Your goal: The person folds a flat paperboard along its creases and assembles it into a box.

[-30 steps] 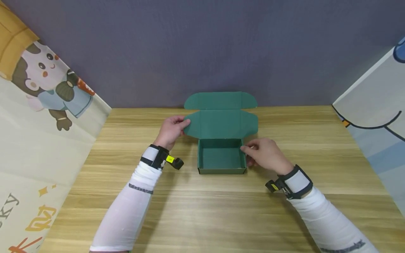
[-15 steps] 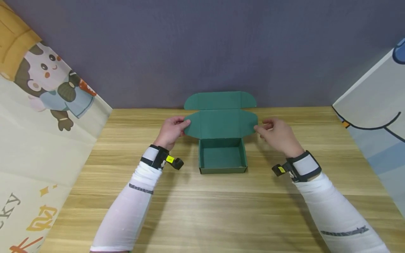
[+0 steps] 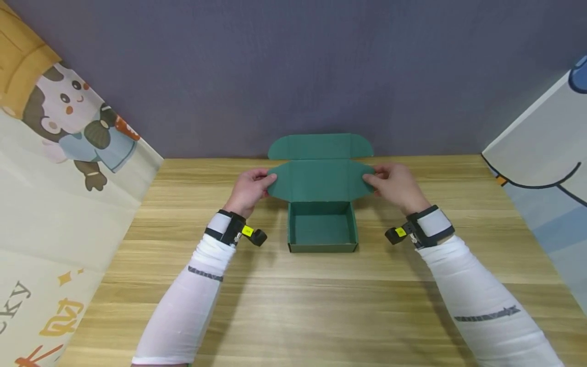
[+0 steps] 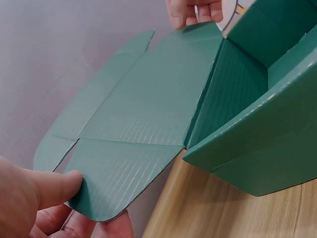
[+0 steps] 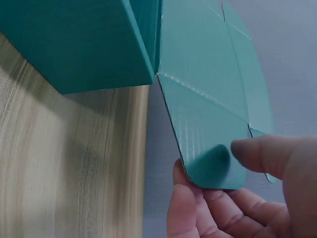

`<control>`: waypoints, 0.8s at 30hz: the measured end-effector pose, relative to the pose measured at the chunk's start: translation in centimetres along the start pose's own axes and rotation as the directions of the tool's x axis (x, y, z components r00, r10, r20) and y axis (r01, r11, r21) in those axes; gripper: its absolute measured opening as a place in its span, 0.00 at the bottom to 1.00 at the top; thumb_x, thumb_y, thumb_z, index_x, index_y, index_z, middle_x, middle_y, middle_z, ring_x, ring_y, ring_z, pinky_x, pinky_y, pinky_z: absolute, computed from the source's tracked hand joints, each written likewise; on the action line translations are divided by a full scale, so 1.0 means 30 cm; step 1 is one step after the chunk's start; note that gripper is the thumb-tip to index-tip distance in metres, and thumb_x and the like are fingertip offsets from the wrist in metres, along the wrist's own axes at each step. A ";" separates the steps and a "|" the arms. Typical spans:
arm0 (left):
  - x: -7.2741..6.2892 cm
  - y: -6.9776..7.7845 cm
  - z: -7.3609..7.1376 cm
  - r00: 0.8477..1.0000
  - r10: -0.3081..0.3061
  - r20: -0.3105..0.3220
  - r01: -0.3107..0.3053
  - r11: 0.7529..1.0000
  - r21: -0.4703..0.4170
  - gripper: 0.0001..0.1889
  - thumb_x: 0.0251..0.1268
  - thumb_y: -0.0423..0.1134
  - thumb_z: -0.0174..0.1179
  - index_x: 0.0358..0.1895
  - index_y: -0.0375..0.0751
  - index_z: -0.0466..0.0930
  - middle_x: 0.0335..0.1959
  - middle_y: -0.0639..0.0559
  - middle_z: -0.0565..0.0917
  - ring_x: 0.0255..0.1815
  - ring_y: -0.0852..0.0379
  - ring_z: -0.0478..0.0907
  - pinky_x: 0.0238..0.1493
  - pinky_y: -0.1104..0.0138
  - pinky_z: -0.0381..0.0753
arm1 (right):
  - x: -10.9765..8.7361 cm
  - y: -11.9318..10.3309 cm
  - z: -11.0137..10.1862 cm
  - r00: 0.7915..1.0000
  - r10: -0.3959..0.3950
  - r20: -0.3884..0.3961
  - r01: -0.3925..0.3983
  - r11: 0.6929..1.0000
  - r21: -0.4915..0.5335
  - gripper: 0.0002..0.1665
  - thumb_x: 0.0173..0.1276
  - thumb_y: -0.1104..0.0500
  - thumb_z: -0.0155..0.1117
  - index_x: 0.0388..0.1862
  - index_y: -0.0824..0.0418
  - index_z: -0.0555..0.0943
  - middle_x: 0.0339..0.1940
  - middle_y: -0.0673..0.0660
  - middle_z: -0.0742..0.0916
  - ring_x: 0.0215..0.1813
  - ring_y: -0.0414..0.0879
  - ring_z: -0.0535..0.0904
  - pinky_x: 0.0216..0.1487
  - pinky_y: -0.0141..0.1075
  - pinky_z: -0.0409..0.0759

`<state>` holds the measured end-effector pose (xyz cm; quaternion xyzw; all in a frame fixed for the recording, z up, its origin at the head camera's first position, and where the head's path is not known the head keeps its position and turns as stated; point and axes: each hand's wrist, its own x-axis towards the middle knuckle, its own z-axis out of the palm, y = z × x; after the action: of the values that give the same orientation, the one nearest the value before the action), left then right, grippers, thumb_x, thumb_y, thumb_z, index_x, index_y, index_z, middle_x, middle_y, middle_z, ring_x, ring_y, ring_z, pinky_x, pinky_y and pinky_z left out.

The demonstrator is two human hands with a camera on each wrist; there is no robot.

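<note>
A small green cardboard box stands on the wooden table with its lid raised at the back and its inside bare. The lid's front flap stretches out beyond it. My left hand pinches the lid's left side flap, thumb on the inner face and fingers behind. On the other side, my right hand has its thumb over the inner face of the right side flap, with fingers behind it. A dark shadow lies beside that thumb.
A wooden table lies under the box. Behind it rises a dark grey-blue backdrop. Printed cloths with cartoon figures flank the table, on the left and on the right.
My right hand has left the box's right wall, moved up and away to the lid's right side flap, and taken hold there. My left hand has stayed on the left flap.
</note>
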<state>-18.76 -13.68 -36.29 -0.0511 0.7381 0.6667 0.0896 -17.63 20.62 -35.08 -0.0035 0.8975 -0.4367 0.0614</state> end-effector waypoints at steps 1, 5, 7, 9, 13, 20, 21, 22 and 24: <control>-0.001 0.001 0.001 1.000 0.006 -0.004 -0.006 1.000 0.008 0.16 0.68 0.38 0.59 0.54 0.32 0.77 0.38 0.50 0.80 0.32 0.60 0.77 0.39 0.65 0.80 | 0.000 0.001 0.002 1.000 -0.004 -0.007 0.004 1.000 -0.012 0.31 0.70 0.45 0.60 0.62 0.67 0.73 0.48 0.65 0.82 0.30 0.43 0.83 0.36 0.38 0.83; -0.007 0.002 0.002 0.999 0.041 -0.029 -0.039 0.998 0.058 0.16 0.68 0.40 0.61 0.53 0.34 0.78 0.40 0.48 0.80 0.33 0.59 0.77 0.33 0.70 0.80 | -0.006 0.000 0.007 0.999 -0.034 -0.040 0.031 0.997 -0.071 0.27 0.71 0.46 0.59 0.56 0.66 0.76 0.45 0.65 0.83 0.32 0.47 0.83 0.32 0.37 0.80; -0.014 0.003 0.003 0.997 0.068 -0.048 -0.064 0.993 0.095 0.15 0.67 0.40 0.61 0.52 0.35 0.79 0.40 0.48 0.80 0.34 0.58 0.77 0.31 0.71 0.79 | -0.013 -0.004 0.007 0.997 -0.057 -0.060 0.051 0.993 -0.109 0.26 0.71 0.46 0.58 0.55 0.66 0.77 0.44 0.65 0.84 0.36 0.50 0.82 0.32 0.38 0.78; -0.022 0.003 0.002 0.993 0.101 -0.062 -0.093 0.988 0.126 0.15 0.67 0.40 0.62 0.52 0.35 0.80 0.41 0.47 0.79 0.34 0.57 0.77 0.30 0.71 0.80 | -0.022 -0.011 0.006 0.993 -0.091 -0.079 0.079 0.986 -0.150 0.26 0.72 0.46 0.57 0.54 0.67 0.78 0.45 0.65 0.84 0.39 0.53 0.81 0.33 0.38 0.77; -0.041 0.008 0.010 0.981 0.175 -0.086 -0.159 0.972 0.173 0.13 0.65 0.39 0.64 0.49 0.36 0.82 0.40 0.46 0.81 0.34 0.56 0.78 0.30 0.68 0.83 | -0.045 -0.028 0.011 0.976 -0.176 -0.128 0.147 0.967 -0.208 0.23 0.73 0.50 0.56 0.53 0.68 0.80 0.42 0.65 0.86 0.40 0.53 0.81 0.35 0.39 0.76; -0.076 0.019 0.035 0.937 0.334 -0.100 -0.292 0.909 0.296 0.09 0.62 0.40 0.66 0.42 0.39 0.85 0.35 0.47 0.84 0.30 0.50 0.81 0.31 0.57 0.85 | -0.088 -0.060 0.032 0.936 -0.290 -0.201 0.234 0.937 -0.260 0.16 0.72 0.55 0.58 0.47 0.66 0.83 0.30 0.58 0.87 0.27 0.46 0.81 0.27 0.36 0.75; -0.082 0.020 0.039 0.930 0.353 -0.100 -0.309 0.900 0.308 0.09 0.62 0.39 0.66 0.41 0.39 0.85 0.34 0.47 0.84 0.29 0.48 0.82 0.30 0.57 0.85 | -0.093 -0.064 0.036 0.931 -0.299 -0.211 0.240 0.934 -0.263 0.15 0.71 0.55 0.59 0.46 0.66 0.83 0.29 0.57 0.87 0.26 0.45 0.81 0.27 0.36 0.74; -0.087 0.019 0.043 0.924 0.370 -0.099 -0.322 0.890 0.323 0.08 0.62 0.39 0.66 0.41 0.39 0.85 0.34 0.47 0.84 0.28 0.48 0.82 0.30 0.57 0.85 | -0.098 -0.068 0.041 0.925 -0.309 -0.221 0.247 0.931 -0.268 0.14 0.71 0.56 0.59 0.44 0.65 0.84 0.27 0.56 0.87 0.25 0.45 0.81 0.26 0.36 0.74; -0.098 0.019 0.052 0.910 0.403 -0.099 -0.347 0.871 0.349 0.08 0.62 0.40 0.66 0.40 0.40 0.86 0.33 0.48 0.84 0.27 0.47 0.83 0.28 0.60 0.84 | -0.108 -0.078 0.052 0.914 -0.327 -0.239 0.258 0.925 -0.278 0.13 0.70 0.56 0.61 0.43 0.65 0.84 0.26 0.56 0.87 0.25 0.44 0.80 0.27 0.36 0.75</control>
<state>-15.90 -12.21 -35.30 0.0526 0.8379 0.5345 -0.0976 -14.36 18.15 -33.86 -0.0841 0.9325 -0.3247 -0.1340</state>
